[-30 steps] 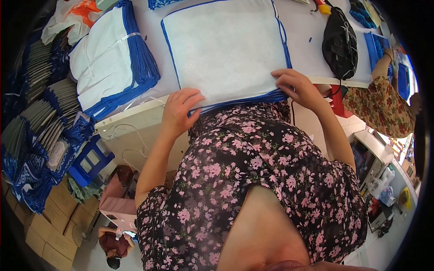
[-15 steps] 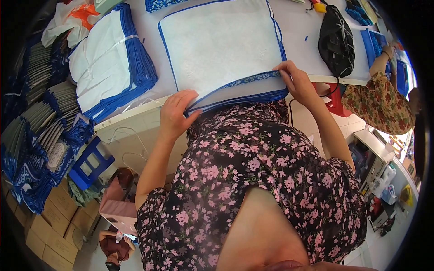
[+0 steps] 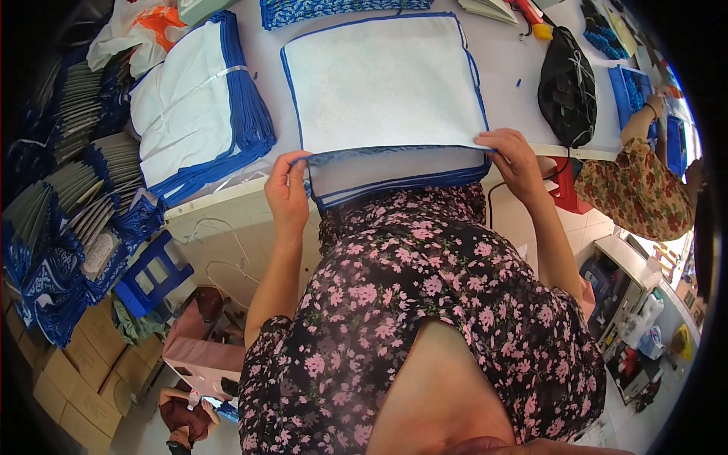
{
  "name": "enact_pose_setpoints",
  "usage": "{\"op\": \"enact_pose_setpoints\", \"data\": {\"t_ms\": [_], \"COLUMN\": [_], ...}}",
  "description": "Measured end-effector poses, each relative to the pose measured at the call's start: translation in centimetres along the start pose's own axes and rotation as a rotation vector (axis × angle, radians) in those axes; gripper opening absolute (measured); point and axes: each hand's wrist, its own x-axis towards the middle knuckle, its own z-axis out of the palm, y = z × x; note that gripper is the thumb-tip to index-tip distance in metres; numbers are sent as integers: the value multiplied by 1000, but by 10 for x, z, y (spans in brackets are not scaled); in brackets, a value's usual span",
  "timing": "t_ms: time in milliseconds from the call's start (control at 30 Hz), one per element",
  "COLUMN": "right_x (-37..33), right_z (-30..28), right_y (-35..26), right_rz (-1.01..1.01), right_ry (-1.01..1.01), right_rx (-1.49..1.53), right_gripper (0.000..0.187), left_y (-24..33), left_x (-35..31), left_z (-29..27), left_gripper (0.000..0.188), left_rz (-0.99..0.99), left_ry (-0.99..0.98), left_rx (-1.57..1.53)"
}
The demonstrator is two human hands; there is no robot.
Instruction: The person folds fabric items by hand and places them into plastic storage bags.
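Seen from above, a person in a black dress with pink flowers (image 3: 425, 280) stands at a pale table (image 3: 508, 110), with a white fabric piece (image 3: 387, 87) edged in blue lying flat in front of them, its near edge raised. The left hand (image 3: 289, 199) pinches the near left corner between thumb and fingertips, and the right hand (image 3: 518, 164) grips the near right corner, fingers above the edge. Beneath the raised edge, blue-edged fabric layers (image 3: 402, 176) show, reaching to the table's front and close against the dress. A tied bundle of white cloth (image 3: 186, 106) lies to the left and a black pouch (image 3: 567, 87) to the right, both apart from the piece. If one hand lifts or pulls more than the other, the edge could skew or crease; a loose pinch could let a corner drop, and fingers catching a lower layer could drag the pile out of line or over the table's front. Most of the piece's underside is hidden, so only a sliver of blue pattern shows there; the layers are too tightly packed to count, the right thumb is mostly out of sight, and a blue patterned item (image 3: 345, 11) at the top is cut off by the picture's edge
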Motion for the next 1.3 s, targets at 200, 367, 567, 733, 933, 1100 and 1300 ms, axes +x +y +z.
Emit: {"op": "enact_pose_setpoints", "data": {"t_ms": [200,367,567,733,933,1100,1300], "right_x": [-25,3,40,42,38,34,37], "right_z": [-17,-5,24,20,16,17,15], "right_y": [-27,2,0,-10,-16,-17,-16], "right_rz": [192,510,574,484,436,406,404], "right_ry": [-119,81,422,484,543,568,548], "right_rx": [100,557,696,223,69,25,13], "right_gripper": [18,11,17,20,20,19,19], "left_y": [19,31,29,28,40,46,47], "left_x": [-31,5,42,37,35,36,25], "left_z": [-10,28,50,54,59,58,53], "left_gripper": [12,15,17,17,23,26,31], "left_rz": [16,-97,-43,-48,-20,22,-2], "left_ry": [-113,89,313,363,374,368,366], "left_rx": [317,100,34,62,96,128,133]}}
